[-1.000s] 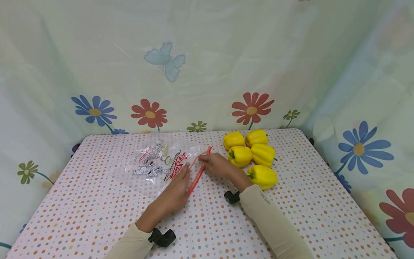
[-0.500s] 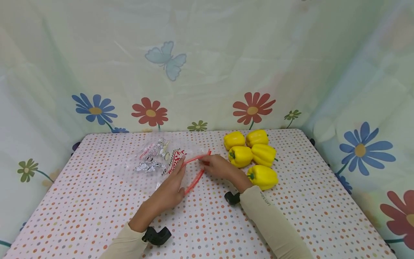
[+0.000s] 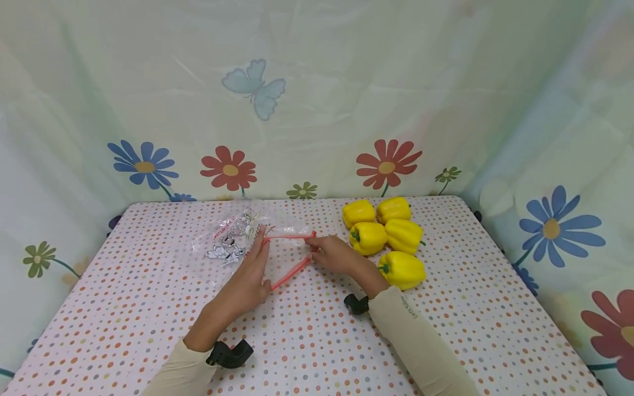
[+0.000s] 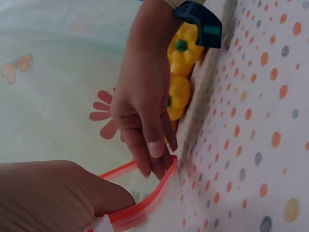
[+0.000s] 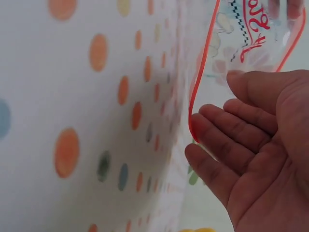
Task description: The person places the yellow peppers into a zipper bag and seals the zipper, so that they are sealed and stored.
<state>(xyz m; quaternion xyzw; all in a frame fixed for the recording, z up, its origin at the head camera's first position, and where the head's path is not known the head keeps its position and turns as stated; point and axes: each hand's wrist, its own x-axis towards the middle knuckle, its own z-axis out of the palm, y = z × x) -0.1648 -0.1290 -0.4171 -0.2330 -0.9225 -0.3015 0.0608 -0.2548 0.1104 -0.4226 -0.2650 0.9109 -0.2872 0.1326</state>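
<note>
A clear zip bag (image 3: 229, 243) with a red-edged mouth and printed cartoon figures lies left of centre in the head view. My left hand (image 3: 241, 289) is at its mouth, fingers extended by the far red edge and thumb by the near one, so the mouth gapes. At the mouth's right corner, my right hand (image 3: 338, 256) touches the red edge (image 5: 199, 82) with loosely bent fingers, its palm turned up in the right wrist view. Part of the bag is hidden behind my left hand.
Several yellow bell peppers (image 3: 403, 270) are grouped just beyond my right wrist, on the right of the table. A dotted cloth (image 3: 307, 341) covers the table. Behind it hangs a flowered curtain (image 3: 317, 110).
My left hand has moved left, drawing the two red edges apart so the mouth gapes wider. My right hand stays at the right corner. The peppers have not moved.
</note>
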